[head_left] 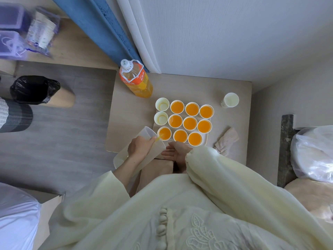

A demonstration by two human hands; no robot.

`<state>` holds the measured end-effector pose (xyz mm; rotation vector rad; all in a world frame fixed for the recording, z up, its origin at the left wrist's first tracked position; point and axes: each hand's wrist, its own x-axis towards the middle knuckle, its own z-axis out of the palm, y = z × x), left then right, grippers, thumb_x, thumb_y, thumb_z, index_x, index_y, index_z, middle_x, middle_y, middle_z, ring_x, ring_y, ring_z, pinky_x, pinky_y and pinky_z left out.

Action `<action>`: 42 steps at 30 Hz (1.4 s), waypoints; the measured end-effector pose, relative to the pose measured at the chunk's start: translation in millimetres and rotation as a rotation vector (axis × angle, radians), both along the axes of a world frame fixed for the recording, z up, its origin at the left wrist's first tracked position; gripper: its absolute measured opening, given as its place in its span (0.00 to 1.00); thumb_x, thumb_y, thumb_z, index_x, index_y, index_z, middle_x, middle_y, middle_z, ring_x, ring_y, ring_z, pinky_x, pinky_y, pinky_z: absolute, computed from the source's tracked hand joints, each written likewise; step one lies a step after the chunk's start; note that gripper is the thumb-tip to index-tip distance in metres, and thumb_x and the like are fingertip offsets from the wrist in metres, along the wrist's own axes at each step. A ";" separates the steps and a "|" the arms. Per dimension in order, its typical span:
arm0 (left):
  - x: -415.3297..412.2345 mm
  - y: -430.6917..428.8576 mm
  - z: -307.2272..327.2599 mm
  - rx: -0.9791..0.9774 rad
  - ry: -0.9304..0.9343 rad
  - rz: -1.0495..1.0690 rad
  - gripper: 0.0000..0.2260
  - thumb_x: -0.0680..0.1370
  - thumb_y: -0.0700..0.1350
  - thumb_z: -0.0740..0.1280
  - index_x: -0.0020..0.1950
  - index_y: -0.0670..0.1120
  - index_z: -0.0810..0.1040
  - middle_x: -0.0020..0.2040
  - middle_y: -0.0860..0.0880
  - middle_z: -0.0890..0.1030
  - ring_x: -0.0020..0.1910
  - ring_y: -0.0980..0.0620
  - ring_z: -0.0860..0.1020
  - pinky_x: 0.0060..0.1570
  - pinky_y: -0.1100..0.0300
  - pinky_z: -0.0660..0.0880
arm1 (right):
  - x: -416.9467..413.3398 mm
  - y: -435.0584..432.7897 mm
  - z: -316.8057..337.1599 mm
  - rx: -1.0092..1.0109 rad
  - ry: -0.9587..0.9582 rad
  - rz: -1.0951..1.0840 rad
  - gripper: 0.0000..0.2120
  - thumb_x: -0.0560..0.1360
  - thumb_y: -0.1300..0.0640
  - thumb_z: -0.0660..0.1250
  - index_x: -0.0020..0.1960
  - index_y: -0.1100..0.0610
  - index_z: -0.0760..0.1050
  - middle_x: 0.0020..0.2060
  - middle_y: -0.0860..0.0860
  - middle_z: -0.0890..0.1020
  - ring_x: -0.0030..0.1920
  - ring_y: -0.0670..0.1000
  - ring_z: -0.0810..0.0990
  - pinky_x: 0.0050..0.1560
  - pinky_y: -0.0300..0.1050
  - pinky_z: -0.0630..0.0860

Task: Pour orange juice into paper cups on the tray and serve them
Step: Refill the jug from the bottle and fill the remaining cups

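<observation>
Pitcher (146,132), gripped by the left hand (140,147), pours into the near-left cup (164,133).

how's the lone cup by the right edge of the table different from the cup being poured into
The lone cup stands on the table, off the tray; the poured-into cup sits at the tray's near left corner. The lone cup looks empty, white inside; the poured-into cup holds orange juice, streaming in from the clear jug. Both are upright white paper cups.
</observation>
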<state>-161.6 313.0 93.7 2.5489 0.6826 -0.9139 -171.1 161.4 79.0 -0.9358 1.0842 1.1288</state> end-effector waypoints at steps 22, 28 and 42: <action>3.0 -4.3 1.2 0.002 0.000 0.001 0.27 0.75 0.65 0.62 0.56 0.41 0.79 0.54 0.42 0.81 0.51 0.43 0.78 0.45 0.56 0.72 | -0.3 -4.0 -2.3 0.007 -0.003 -0.006 0.14 0.81 0.59 0.60 0.64 0.65 0.69 0.46 0.59 0.81 0.46 0.56 0.82 0.35 0.47 0.81; 4.3 -5.0 0.9 0.004 0.000 -0.006 0.27 0.75 0.65 0.62 0.55 0.41 0.79 0.53 0.42 0.81 0.50 0.43 0.78 0.45 0.55 0.72 | -0.6 -3.7 -4.6 0.001 0.004 -0.015 0.15 0.81 0.58 0.59 0.65 0.65 0.70 0.49 0.59 0.81 0.49 0.57 0.81 0.34 0.47 0.80; 5.2 -5.2 0.5 0.014 -0.008 -0.008 0.27 0.75 0.65 0.62 0.55 0.42 0.79 0.54 0.42 0.81 0.51 0.43 0.78 0.46 0.55 0.72 | -0.5 -3.4 -7.9 0.004 -0.002 -0.029 0.14 0.81 0.58 0.59 0.63 0.65 0.70 0.53 0.61 0.81 0.54 0.58 0.81 0.39 0.47 0.81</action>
